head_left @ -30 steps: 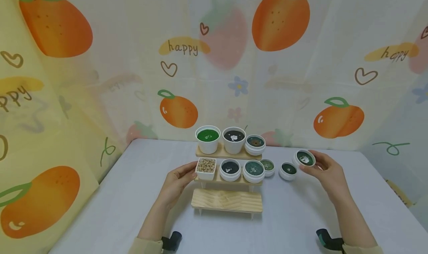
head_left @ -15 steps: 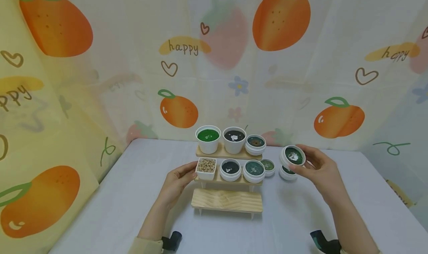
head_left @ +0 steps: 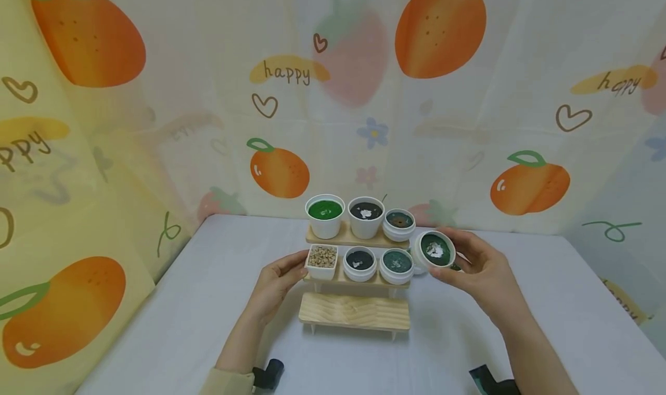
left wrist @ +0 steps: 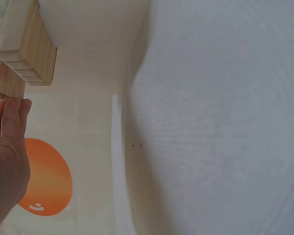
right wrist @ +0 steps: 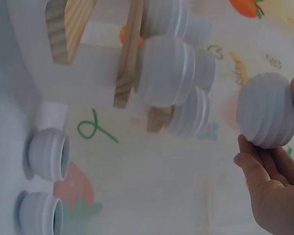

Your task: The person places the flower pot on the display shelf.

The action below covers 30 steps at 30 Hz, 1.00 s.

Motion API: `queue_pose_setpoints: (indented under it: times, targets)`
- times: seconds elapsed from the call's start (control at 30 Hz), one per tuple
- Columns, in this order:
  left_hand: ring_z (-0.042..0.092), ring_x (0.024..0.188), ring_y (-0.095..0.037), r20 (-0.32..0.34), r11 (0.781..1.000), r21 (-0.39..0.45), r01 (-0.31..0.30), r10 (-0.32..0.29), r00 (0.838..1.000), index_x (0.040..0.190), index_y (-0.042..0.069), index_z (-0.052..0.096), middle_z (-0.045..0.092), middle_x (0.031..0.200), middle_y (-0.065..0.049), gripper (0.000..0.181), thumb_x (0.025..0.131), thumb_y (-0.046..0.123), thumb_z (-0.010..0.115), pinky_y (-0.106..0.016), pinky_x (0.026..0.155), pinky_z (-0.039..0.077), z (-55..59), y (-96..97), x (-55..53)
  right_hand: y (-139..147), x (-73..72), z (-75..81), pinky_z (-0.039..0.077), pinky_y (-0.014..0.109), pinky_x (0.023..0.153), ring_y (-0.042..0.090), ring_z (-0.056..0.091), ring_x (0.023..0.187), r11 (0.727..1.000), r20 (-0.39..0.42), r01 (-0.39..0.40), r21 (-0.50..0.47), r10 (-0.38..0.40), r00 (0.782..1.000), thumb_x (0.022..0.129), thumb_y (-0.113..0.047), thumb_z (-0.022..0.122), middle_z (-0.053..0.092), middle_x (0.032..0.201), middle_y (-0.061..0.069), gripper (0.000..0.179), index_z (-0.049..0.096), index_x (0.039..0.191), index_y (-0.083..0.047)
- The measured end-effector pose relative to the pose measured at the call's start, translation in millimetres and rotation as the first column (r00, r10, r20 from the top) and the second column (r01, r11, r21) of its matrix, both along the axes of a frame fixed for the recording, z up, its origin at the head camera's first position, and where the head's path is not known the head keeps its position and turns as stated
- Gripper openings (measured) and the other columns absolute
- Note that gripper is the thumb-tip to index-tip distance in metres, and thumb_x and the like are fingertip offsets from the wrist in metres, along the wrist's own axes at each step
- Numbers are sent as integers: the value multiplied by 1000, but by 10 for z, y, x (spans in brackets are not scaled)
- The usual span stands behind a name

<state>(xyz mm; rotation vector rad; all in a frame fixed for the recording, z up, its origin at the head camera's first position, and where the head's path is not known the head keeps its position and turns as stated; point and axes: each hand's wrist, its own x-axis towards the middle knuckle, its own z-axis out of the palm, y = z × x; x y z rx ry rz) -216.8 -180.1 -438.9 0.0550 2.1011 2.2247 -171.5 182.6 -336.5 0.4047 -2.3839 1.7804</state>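
My right hand holds a small round white pot between thumb and fingers, just right of the wooden tiered stand. The pot has dark green contents with a white patch and leans toward the head camera. In the right wrist view this white pot hangs in the air, apart from the shelves. My left hand grips the left end of the stand's middle shelf, beside a square white pot of tan granules. Left fingers touch the wooden board's end in the left wrist view.
The top shelf bears a pot with bright green contents, a dark-filled pot and a lower round pot. Two round pots share the middle shelf. Loose pots stand on the white-covered table.
My right hand has carried the round white pot left toward the stand, passing in front of the two loose pots on the table. The left hand has stayed at the stand.
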Motion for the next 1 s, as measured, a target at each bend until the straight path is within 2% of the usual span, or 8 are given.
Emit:
queue_pose_setpoints:
  times: [0.17, 0.37, 0.53, 0.77, 1.0]
  targets:
    - [61, 118, -3, 1, 1000, -1, -3, 3, 1000, 139, -3, 51, 53, 146, -19, 46, 94, 2, 60, -14, 98, 51, 15, 9, -1, -117, 49, 15, 50, 7, 95, -3, 61, 113, 995, -31, -83, -46, 82, 996, 80, -2, 79, 62, 127, -12, 62, 54, 137, -6]
    - [61, 118, -3, -5, 1000, -5, -1, 1, 1000, 139, -4, 51, 53, 145, -20, 47, 94, 3, 61, -14, 98, 51, 20, 15, 3, -309, 62, -29, 44, 6, 102, -1, 57, 118, 990, -65, -141, 10, 142, 988, 76, -4, 83, 62, 128, -8, 63, 57, 134, -8]
    - [61, 116, -1, -6, 1000, -8, -5, 5, 1000, 140, -5, 50, 52, 145, -21, 48, 93, 3, 62, -13, 97, 51, 12, 5, 10, -509, 76, -68, 45, 8, 103, 0, 57, 117, 980, -25, -199, 22, 199, 980, 75, -11, 85, 62, 130, 0, 63, 58, 132, -15]
    - [61, 117, -3, -3, 1000, -13, -5, 5, 1000, 140, -4, 50, 52, 145, -22, 49, 94, 4, 62, -13, 97, 51, 15, -3, 18, -792, 98, -108, 48, 13, 104, 8, 59, 118, 967, 10, -254, 28, 254, 967, 72, -16, 87, 63, 131, -1, 65, 60, 132, -17]
    - [63, 113, -1, 9, 999, -21, -25, 25, 1000, 138, -2, 53, 56, 143, -19, 46, 93, 4, 63, -14, 97, 52, 6, 9, 5, -1017, 148, -217, 48, 12, 103, 18, 62, 122, 954, 101, -301, -1, 299, 949, 71, -20, 88, 64, 130, 0, 65, 61, 130, -21]
